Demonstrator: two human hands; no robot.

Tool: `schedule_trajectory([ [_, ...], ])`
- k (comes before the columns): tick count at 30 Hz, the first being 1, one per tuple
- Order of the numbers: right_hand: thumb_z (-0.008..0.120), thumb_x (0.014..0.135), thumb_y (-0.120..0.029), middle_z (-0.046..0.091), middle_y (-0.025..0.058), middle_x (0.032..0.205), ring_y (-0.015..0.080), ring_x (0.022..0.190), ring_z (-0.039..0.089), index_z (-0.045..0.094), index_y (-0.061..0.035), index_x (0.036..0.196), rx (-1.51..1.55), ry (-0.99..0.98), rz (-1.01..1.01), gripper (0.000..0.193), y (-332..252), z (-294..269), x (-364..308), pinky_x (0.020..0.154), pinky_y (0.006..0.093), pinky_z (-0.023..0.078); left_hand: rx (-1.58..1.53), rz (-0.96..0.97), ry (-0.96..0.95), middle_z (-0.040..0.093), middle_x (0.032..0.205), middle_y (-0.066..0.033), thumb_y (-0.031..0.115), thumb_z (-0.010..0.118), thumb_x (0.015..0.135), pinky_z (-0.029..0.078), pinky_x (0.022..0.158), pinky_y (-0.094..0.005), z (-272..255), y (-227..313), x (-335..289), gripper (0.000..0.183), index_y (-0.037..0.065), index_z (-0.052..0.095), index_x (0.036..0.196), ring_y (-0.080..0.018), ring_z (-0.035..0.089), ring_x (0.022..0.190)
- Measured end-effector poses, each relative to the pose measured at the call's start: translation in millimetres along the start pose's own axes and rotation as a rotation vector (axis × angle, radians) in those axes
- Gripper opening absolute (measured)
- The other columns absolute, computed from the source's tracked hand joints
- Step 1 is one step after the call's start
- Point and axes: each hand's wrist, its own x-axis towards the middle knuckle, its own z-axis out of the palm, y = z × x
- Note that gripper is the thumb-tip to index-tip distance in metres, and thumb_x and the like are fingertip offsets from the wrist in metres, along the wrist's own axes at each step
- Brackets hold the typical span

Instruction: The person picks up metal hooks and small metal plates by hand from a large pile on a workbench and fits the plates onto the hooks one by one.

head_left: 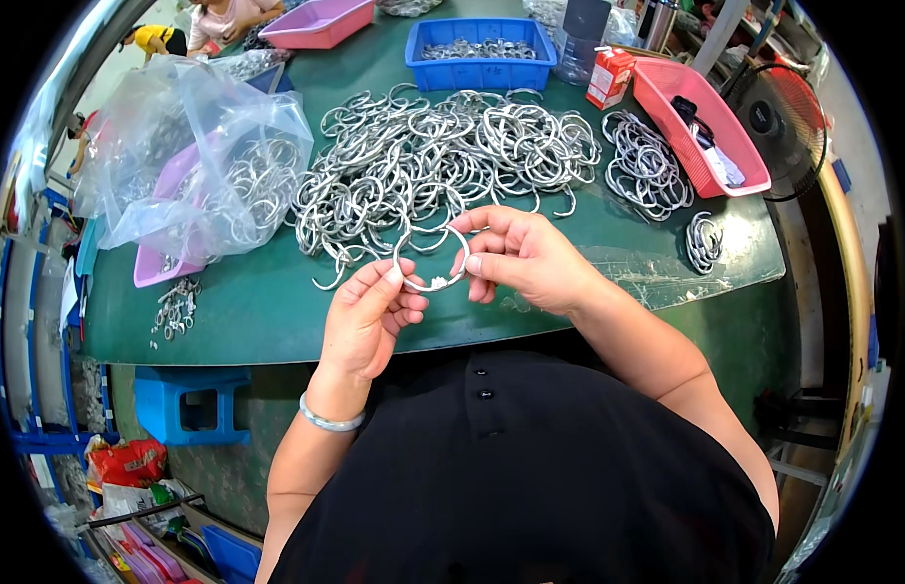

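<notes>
Both my hands hold one silvery metal ring above the near part of the green table. My left hand pinches its left side between thumb and fingers. At the ring's right side, my right hand grips it with the thumb and bent fingers. A small white piece shows at the lower part of the ring; what it is I cannot make out. Just beyond the hands lies a large pile of open, curved metal rings.
Plastic bags cover a purple basket at the left, near small loose parts. A blue bin of metal pieces stands behind. Right are smaller ring piles, a pink basket, a red carton and a fan.
</notes>
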Motion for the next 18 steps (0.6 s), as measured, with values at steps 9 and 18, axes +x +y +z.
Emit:
schedule_trajectory([
  [9, 0.052, 0.084, -0.007, 0.061, 0.0064, 0.08, 0.0094, 0.059, 0.057, 0.046, 0.0015, 0.11, -0.031, 0.034, -0.003, 0.028, 2.8, -1.5, -0.5, 0.053, 0.0211, 0.045, 0.017, 0.023, -0.01, 0.061, 0.081, -0.0076, 0.013, 0.05, 0.086, 0.049, 0.06, -0.0241, 2.3, 0.1, -3.1, 0.016, 0.002, 0.056, 0.096, -0.0134, 0.06, 0.067],
  [18, 0.058, 0.079, -0.002, 0.058, 0.0019, 0.079, 0.0061, 0.066, 0.053, 0.057, -0.0026, 0.103, -0.073, 0.004, -0.212, 0.025, 9.7, -3.6, -3.7, 0.058, 0.0199, 0.044, 0.135, 0.19, -0.003, 0.06, 0.093, -0.0109, 0.007, 0.046, 0.087, 0.05, 0.069, -0.0271, 4.9, -6.5, -5.3, 0.021, -0.001, 0.053, 0.106, -0.0163, 0.06, 0.078],
])
